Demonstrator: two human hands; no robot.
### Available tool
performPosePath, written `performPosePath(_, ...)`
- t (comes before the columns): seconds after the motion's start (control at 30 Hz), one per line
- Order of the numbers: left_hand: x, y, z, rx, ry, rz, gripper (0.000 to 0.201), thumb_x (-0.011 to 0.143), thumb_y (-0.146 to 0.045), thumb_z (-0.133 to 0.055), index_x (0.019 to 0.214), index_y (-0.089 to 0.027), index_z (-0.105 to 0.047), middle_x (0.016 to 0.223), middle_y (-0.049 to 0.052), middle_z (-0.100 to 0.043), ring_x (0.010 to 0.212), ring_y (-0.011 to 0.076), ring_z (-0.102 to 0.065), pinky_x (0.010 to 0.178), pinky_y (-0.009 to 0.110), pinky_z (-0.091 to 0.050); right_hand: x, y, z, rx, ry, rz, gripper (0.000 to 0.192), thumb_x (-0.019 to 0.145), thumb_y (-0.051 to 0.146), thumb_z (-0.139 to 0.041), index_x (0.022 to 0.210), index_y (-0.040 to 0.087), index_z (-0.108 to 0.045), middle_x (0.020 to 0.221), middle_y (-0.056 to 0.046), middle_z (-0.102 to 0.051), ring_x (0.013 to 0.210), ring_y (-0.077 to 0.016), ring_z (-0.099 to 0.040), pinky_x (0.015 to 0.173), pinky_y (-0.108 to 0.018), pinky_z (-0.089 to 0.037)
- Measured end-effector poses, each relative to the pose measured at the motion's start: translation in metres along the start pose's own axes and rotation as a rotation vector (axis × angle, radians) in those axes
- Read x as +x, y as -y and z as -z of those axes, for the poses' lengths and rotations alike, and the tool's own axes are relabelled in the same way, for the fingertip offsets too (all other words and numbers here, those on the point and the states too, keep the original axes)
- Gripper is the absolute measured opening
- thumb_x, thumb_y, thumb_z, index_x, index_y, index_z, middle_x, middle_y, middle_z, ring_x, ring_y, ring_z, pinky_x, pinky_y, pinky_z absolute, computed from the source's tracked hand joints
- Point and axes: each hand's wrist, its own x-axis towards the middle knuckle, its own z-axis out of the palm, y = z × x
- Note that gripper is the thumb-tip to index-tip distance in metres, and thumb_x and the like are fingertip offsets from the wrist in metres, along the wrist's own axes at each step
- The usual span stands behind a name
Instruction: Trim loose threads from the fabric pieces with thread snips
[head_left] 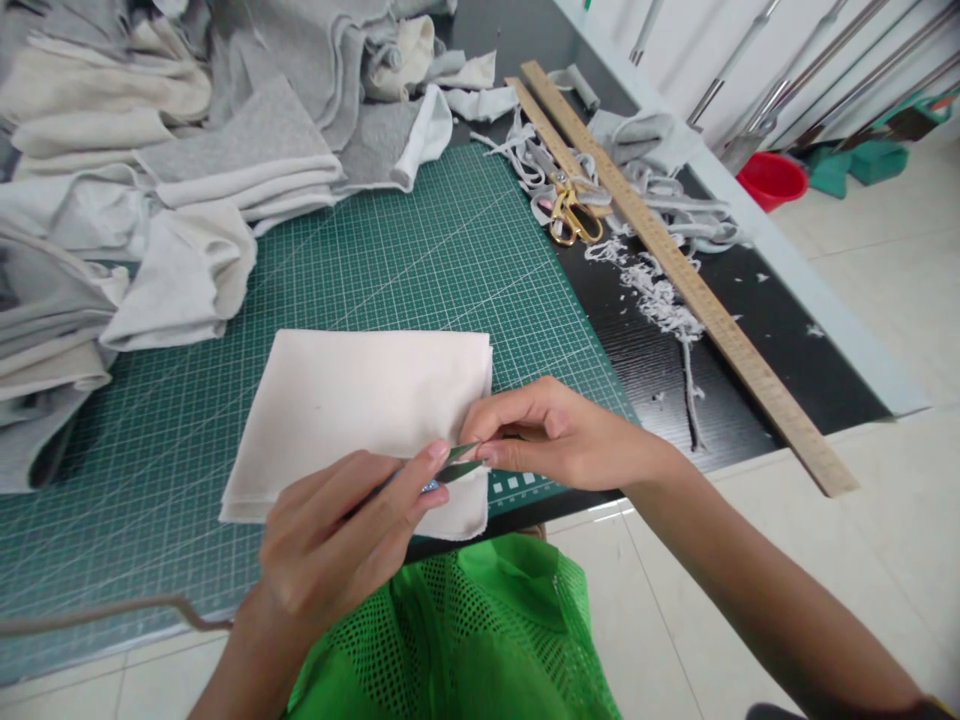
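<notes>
My left hand (349, 520) is closed around small thread snips (459, 468) with a bit of blue showing at the handle. Their two slim blades point right and stand slightly apart. At the blade tips, the thumb and forefinger of my right hand (551, 435) are pinched together; what they hold, if anything, is too small to make out. Both hands are over the lower right part of a folded cream cloth (367, 390), which lies flat on a green cutting mat (420, 260).
Grey and cream fabric pieces (240, 150) are heaped at the back left. Gold-handled scissors (574, 215), fabric scraps (660, 295) and a long wooden ruler (675, 260) lie to the right. A red basin (772, 180) stands on the floor beyond the table edge.
</notes>
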Motion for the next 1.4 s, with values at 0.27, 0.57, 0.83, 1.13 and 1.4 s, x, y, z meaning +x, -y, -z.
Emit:
performPosePath(0.27, -0.003, 0.004, -0.002, -0.046, 0.018, 0.002, 0.045, 0.086, -0.014, -0.076, 0.129, -0.02, -0.065, 0.087, 0.001, -0.071, 0.072, 0.0101, -0.064, 0.064, 0.022, -0.054, -0.002, -0.004, -0.009, -0.028, -0.103, 0.021, 0.023, 0.073, 0.022, -0.087, 0.087, 0.013, -0.07, 0.082, -0.001, -0.066, 0.079, -0.0137, -0.057, 0.075, -0.029, -0.048)
performPosePath(0.57, 0.001, 0.002, -0.001, -0.054, -0.023, 0.005, 0.037, 0.084, -0.011, -0.077, 0.118, -0.02, -0.069, 0.084, -0.001, -0.071, 0.068, 0.0089, -0.063, 0.063, 0.021, -0.054, 0.001, -0.005, -0.013, -0.024, -0.149, 0.042, 0.011, 0.086, 0.021, -0.075, 0.083, 0.014, -0.068, 0.085, -0.003, -0.067, 0.08, -0.0142, -0.061, 0.075, -0.029, -0.049)
performPosePath(0.83, -0.001, 0.003, 0.0, -0.051, -0.046, 0.029, 0.041, 0.082, -0.011, -0.079, 0.121, -0.02, -0.069, 0.093, -0.001, -0.073, 0.073, 0.0078, -0.065, 0.07, 0.021, -0.056, 0.0, -0.005, -0.011, 0.113, -0.18, -0.032, 0.008, 0.08, 0.016, -0.079, 0.082, 0.013, -0.072, 0.081, -0.002, -0.07, 0.076, -0.0117, -0.062, 0.072, -0.026, -0.051)
performPosePath(1.13, -0.003, 0.003, 0.001, -0.085, 0.003, 0.063, 0.049, 0.086, -0.017, -0.076, 0.133, -0.027, -0.064, 0.095, -0.001, -0.075, 0.074, 0.0096, -0.068, 0.067, 0.023, -0.057, -0.001, -0.008, -0.009, 0.233, -0.198, -0.039, 0.009, 0.079, 0.015, -0.081, 0.084, 0.013, -0.074, 0.083, -0.002, -0.074, 0.076, -0.011, -0.068, 0.073, -0.024, -0.056)
performPosePath(1.4, 0.002, 0.002, 0.0, -0.174, 0.004, 0.135, 0.039, 0.089, -0.021, -0.074, 0.127, -0.028, -0.067, 0.091, -0.002, -0.074, 0.071, 0.0088, -0.067, 0.063, 0.022, -0.054, -0.001, -0.006, -0.009, 0.25, -0.168, -0.045, 0.007, 0.079, 0.01, -0.079, 0.084, 0.013, -0.075, 0.081, -0.001, -0.074, 0.074, -0.0095, -0.068, 0.072, -0.021, -0.056)
